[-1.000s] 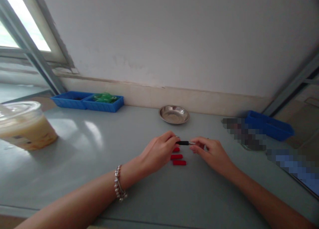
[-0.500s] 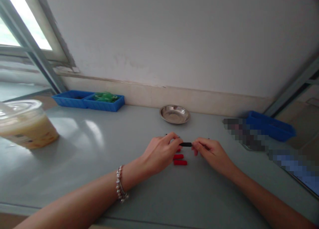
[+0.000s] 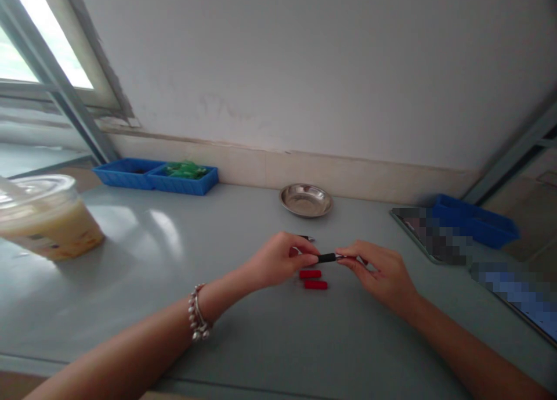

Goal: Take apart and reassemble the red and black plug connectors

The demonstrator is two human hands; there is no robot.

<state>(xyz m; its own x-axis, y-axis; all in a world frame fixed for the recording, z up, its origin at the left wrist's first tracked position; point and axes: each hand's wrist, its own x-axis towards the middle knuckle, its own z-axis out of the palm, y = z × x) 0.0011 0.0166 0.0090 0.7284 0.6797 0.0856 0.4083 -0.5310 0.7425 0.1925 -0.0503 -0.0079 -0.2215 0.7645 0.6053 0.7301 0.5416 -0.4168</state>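
Observation:
Between my two hands is a pen with a black grip (image 3: 326,258) and a silvery tip. My left hand (image 3: 282,259) is closed on its left end, most of which is hidden by the fingers. The fingertips of my right hand (image 3: 378,266) pinch the silvery tip end. Two short red cylinders (image 3: 315,285) lie side by side on the table just below the pen. Behind my left hand, the dark and silver tip of another pen (image 3: 308,238) sticks out; its other end is hidden.
A round metal dish (image 3: 306,201) stands near the wall. To the left are a blue two-part tray (image 3: 185,184) with green pieces and a lidded drink cup (image 3: 47,220). At right lie two phones, one (image 3: 411,237) beside another blue tray (image 3: 476,223).
My right hand has shifted slightly right and its fingers have straightened on the tip. The left hand has turned and moved slightly left, and the pen behind it shows more.

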